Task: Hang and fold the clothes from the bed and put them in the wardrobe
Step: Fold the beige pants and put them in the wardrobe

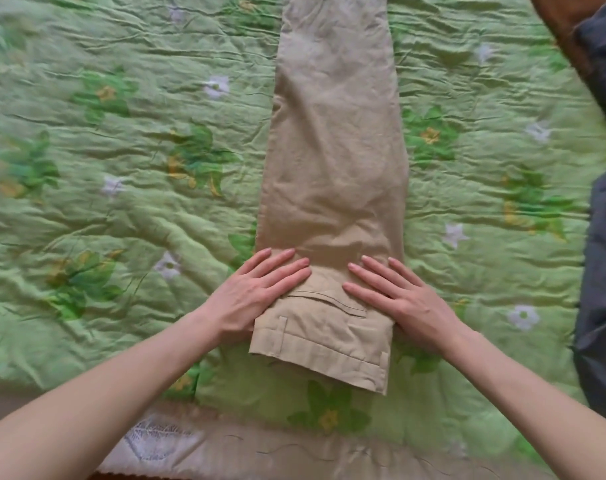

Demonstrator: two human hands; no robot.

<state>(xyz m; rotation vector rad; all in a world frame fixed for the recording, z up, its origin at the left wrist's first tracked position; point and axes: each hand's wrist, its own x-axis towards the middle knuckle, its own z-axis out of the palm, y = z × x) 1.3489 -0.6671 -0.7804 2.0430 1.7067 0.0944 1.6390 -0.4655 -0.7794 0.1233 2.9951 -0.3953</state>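
A pair of beige trousers (pixel 332 150) lies flat on the bed, folded lengthwise with one leg on the other. The waistband is nearest me and the legs run away out of the top of the view. My left hand (pixel 256 292) presses flat on the left side of the hip area, fingers straight. My right hand (pixel 395 296) presses flat on the right side, just above the back pocket seam. Neither hand grips the cloth.
The bed is covered by a crumpled green quilt (pixel 121 168) with a flower print, whose pale edge (pixel 225 445) runs along the near side. Dark grey clothing (pixel 602 271) lies at the right edge, and more dark cloth (pixel 602 46) at the top right.
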